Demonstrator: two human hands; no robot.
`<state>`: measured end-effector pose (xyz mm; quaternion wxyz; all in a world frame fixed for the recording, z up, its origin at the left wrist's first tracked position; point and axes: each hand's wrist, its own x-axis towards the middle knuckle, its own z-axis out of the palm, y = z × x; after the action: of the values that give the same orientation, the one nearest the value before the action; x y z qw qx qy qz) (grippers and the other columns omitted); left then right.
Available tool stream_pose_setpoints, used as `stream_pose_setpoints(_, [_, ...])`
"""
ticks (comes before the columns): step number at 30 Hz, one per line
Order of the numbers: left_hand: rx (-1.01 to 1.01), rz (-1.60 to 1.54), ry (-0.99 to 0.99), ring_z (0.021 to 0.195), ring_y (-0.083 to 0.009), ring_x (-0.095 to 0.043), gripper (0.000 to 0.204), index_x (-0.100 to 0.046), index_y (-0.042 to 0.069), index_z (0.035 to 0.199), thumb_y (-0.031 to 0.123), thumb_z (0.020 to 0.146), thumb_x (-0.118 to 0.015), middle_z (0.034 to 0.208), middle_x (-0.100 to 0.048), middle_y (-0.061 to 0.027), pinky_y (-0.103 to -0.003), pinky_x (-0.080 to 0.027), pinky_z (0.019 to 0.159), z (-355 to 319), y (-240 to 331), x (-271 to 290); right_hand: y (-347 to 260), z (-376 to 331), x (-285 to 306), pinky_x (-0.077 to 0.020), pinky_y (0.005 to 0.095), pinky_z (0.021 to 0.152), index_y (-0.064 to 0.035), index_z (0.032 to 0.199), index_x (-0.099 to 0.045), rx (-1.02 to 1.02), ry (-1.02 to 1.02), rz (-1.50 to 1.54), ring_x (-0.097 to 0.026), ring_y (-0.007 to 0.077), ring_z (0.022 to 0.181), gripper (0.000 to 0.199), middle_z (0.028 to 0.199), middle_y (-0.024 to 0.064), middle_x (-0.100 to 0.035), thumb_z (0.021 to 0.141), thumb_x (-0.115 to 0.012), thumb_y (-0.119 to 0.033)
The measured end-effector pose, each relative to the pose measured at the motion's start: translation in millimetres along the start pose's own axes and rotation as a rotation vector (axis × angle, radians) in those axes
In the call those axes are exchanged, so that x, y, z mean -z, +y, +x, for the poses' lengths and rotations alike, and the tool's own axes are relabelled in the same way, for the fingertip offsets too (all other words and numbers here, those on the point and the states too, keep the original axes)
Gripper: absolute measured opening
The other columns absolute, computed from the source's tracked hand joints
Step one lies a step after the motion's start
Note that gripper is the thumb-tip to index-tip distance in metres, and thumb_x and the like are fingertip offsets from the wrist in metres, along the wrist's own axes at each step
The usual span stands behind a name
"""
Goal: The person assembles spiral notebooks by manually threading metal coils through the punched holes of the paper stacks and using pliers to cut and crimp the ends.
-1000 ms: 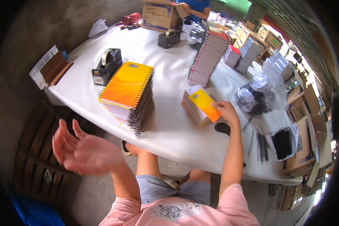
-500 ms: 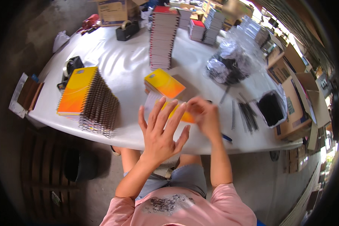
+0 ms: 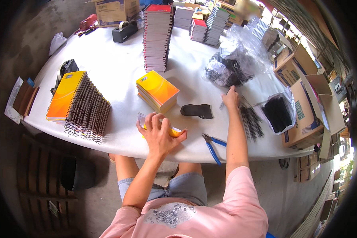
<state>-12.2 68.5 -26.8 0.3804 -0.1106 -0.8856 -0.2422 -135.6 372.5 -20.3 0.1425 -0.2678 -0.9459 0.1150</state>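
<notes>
My left hand (image 3: 159,131) is curled over a yellow-orange notebook (image 3: 173,132) near the table's front edge, thumb at its right side and fingers along the top. Much of that notebook is hidden under the hand. At the end of my outstretched right arm, my right hand (image 3: 231,97) has its fingers closed on a dark spiral binding coil (image 3: 222,105), beside a heap of more coils (image 3: 251,121). Just beyond the left hand sits a short stack of yellow-orange notebooks (image 3: 158,89). Blue-handled cutters (image 3: 214,147) lie open between my arms.
A flat black piece (image 3: 196,111) lies mid-table. Spiral-bound notebooks (image 3: 79,104) are piled at left, near a tape dispenser (image 3: 66,71). A tall red-topped stack (image 3: 158,39) stands behind. Rightward are a plastic bag (image 3: 234,59), a coil-filled container (image 3: 279,113) and cardboard boxes (image 3: 305,115).
My right hand has left the notebook and reached right and away to the coils. My left hand has lowered and closed on the notebook. The cutters and black piece are now uncovered.
</notes>
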Motion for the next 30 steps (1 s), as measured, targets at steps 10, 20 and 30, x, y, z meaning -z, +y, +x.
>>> stream_pose_setpoints(10, [-0.153, -0.029, 0.015, 0.094, -0.0269, -0.045, 0.05, -0.054, 0.013, 0.072, 0.055, 0.053, -0.075, 0.084, -0.048, -0.0041, -0.053, -0.025, 0.088, 5, -32, 25, -58, -143, 100, -0.0438, 0.0284, 0.077, -0.0061, 0.111, -0.062, 0.626, -0.496, 0.742, -0.055, 0.0187, 0.083, 0.028, 0.092, 0.0107, -0.056, 0.083, -0.058, -0.008])
stream_pose_setpoints(20, [-0.065, -0.056, 0.041, 0.094, -0.0236, -0.045, 0.044, -0.056, 0.015, 0.073, 0.052, 0.055, -0.071, 0.087, -0.05, -0.0003, -0.053, -0.024, 0.085, -2, -22, 13, -65, -183, 74, -0.0448, 0.0267, 0.068, -0.0046, 0.097, -0.066, 0.702, -0.344, 0.848, -0.057, 0.0177, 0.075, 0.016, 0.085, 0.0075, -0.061, 0.083, -0.06, -0.002])
stream_pose_setpoints(30, [-0.02, -0.037, -0.011, 0.095, -0.0223, -0.043, 0.052, -0.058, 0.017, 0.088, 0.057, 0.056, -0.066, 0.088, -0.048, -0.0003, -0.053, -0.021, 0.086, -2, -18, 19, -58, -174, 82, -0.0437, 0.0266, 0.064, -0.0041, 0.105, -0.06, 0.728, -0.871, 0.709, -0.052, 0.0145, 0.063, 0.018, 0.069, 0.0072, -0.057, 0.091, -0.049, -0.008])
